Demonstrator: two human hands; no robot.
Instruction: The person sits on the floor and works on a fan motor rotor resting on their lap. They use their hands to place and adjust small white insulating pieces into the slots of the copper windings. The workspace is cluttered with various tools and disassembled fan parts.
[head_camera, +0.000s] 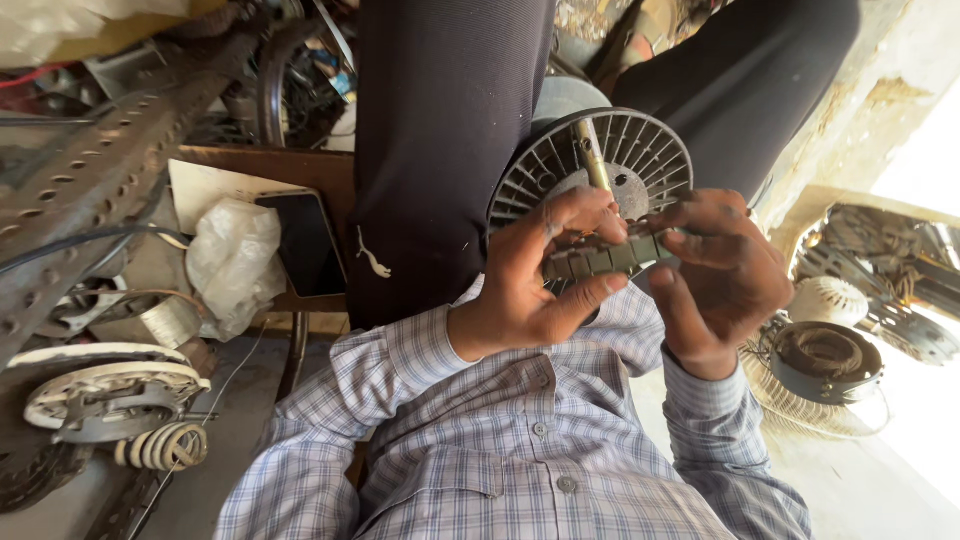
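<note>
Just before the finned rotor disc on my lap, my left hand and right hand clamp a rigid, heavy-looking slotted metal core by its ends.

Left hand and right hand gripping opposite ends of a grey-green ribbed metal bar, round grey finned motor rotor with brass shaft just beyond, dark trousers, crumpled white plastic bag at left
</note>
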